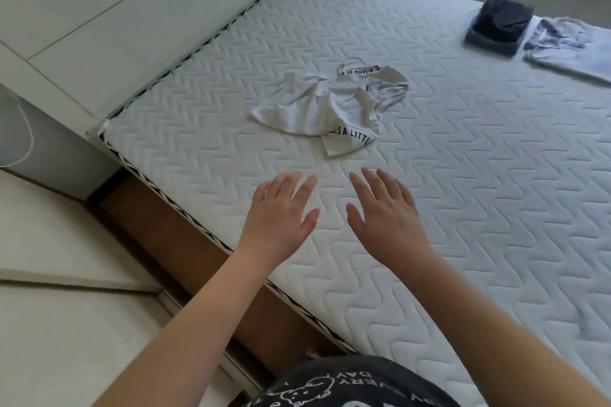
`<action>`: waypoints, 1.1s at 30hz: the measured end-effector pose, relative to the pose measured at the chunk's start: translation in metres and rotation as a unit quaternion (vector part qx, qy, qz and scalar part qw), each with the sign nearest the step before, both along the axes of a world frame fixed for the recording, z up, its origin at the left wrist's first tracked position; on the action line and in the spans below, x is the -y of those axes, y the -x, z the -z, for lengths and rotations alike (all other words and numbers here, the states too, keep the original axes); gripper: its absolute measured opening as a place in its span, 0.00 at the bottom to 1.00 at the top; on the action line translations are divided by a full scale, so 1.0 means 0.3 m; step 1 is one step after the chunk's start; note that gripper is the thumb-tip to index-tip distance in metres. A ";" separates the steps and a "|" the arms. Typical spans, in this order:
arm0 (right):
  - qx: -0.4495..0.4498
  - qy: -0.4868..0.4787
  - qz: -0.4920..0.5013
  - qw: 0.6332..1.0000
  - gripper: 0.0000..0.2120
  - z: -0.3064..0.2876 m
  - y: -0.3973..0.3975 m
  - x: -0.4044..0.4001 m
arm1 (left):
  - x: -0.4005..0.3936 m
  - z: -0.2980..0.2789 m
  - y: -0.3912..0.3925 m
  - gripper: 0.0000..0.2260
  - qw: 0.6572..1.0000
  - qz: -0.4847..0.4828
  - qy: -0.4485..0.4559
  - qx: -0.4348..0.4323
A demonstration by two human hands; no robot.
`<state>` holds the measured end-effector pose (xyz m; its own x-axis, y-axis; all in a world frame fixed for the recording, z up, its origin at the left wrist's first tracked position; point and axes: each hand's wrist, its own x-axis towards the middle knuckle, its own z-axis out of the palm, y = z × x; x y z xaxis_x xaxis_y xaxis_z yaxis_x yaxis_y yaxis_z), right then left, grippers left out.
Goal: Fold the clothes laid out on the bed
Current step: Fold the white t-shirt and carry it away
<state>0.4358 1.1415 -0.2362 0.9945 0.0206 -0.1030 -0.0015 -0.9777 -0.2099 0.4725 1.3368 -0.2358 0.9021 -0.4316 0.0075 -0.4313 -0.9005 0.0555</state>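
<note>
Both the left hand (281, 208) and right hand (385, 208) hover flat-fingered, grasping nothing. At twelve o'clock, the crumpled white lettered-band cotton garment (330, 106) lies bunched on the white quilted mattress (463, 175); grabbing one layer risks a twisted, lopsided fold.

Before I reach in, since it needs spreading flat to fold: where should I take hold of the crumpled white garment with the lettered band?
Probably pinch the white garment at its lettered band, the flap nearest both open hands, left hand and right hand. Come from the near side; the rest is bunched.
</note>
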 end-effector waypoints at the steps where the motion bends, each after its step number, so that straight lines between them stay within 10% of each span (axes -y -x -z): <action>1: -0.005 -0.003 -0.005 1.000 0.35 0.005 -0.013 -0.007 | -0.013 -0.004 -0.005 0.26 1.000 -0.008 -0.003 0.003; 33: -0.005 0.014 0.234 0.972 0.29 0.125 -0.480 -0.542 | -0.372 0.169 -0.811 0.25 0.971 0.236 0.028 -0.020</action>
